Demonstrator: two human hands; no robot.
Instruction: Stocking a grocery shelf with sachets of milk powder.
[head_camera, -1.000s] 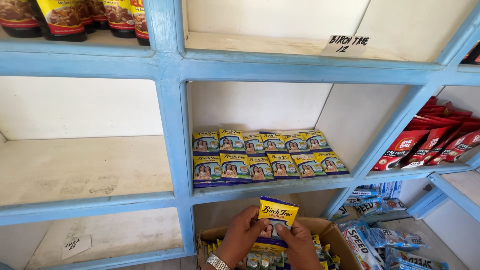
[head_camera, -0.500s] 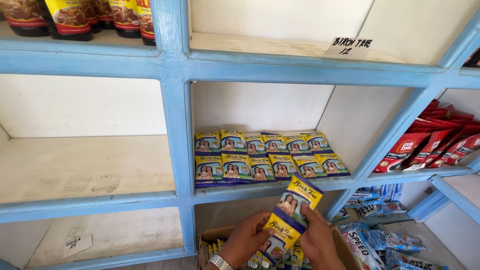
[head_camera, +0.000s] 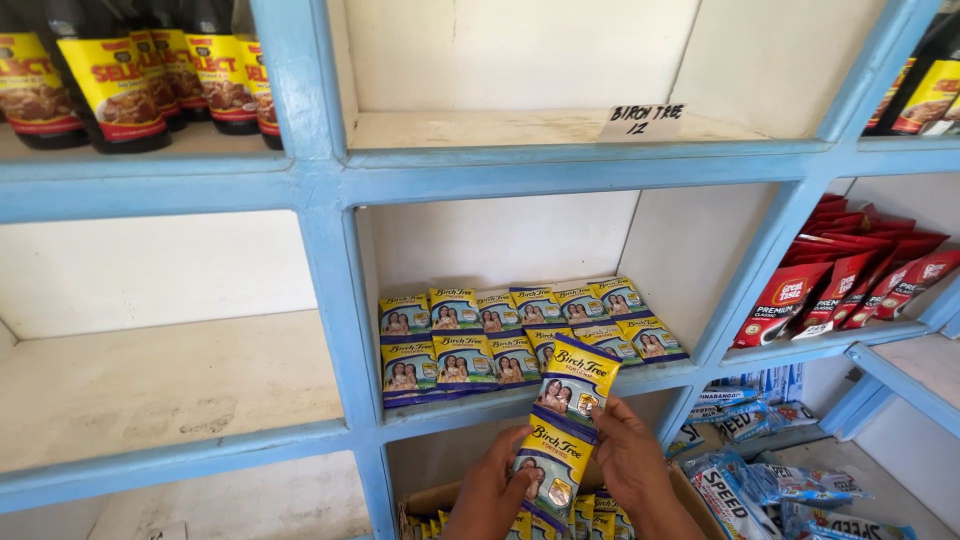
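Note:
Both my hands hold a strip of two joined yellow-and-blue sachets (head_camera: 563, 422), tilted up toward the middle shelf. My left hand (head_camera: 492, 492) grips the lower sachet from the left. My right hand (head_camera: 632, 458) holds the strip's right edge. Just above the strip, two rows of the same sachets (head_camera: 520, 332) lie flat in the middle compartment. Below my hands sits an open cardboard box (head_camera: 420, 503) with more of these sachets inside.
The shelving has a light blue frame (head_camera: 330, 250). Dark bottles with yellow labels (head_camera: 130, 75) stand top left. Red sachets (head_camera: 860, 280) fill the right compartment, blue-and-white packets (head_camera: 780, 480) lie lower right. The left compartment (head_camera: 150, 380) holds nothing. A handwritten paper tag (head_camera: 645, 120) lies on the upper shelf.
The sachet strip has risen from the box toward the middle shelf and tilted to the right. The view has shifted slightly lower and closer.

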